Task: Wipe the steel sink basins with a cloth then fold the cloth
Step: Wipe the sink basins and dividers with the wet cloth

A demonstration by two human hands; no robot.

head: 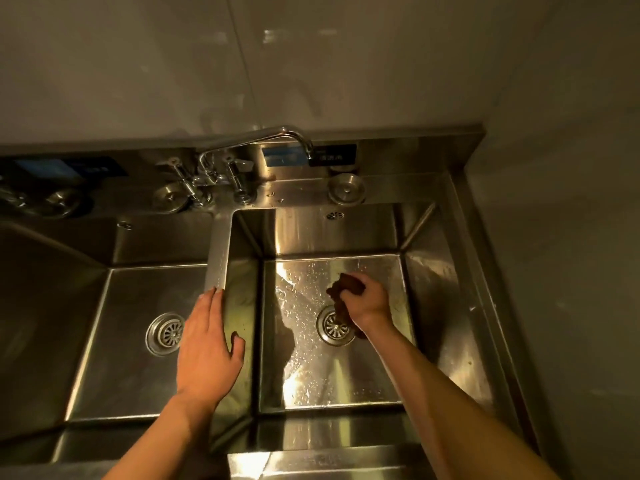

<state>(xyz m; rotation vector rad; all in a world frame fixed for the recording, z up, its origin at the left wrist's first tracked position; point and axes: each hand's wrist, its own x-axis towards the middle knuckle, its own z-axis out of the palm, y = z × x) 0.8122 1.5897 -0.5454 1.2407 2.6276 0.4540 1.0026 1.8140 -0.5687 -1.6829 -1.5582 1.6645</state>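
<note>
I see right hand [367,299] gripping bunched cloth [346,289] on wet right basin [433,306] floor just above drain [335,325], left hand [207,344] flat, fingers straight, on divider [218,258], left basin [104,341] beside it

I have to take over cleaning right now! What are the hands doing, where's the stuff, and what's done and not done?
Right hand grips the bunched brown cloth on the wet floor of the right basin, just above its drain.
Left hand rests flat on the divider between the basins, holding nothing.
Done: wiping of the right basin is under way.
Left: whether the left basin was wiped cannot be told; cloth not yet folded.
</note>
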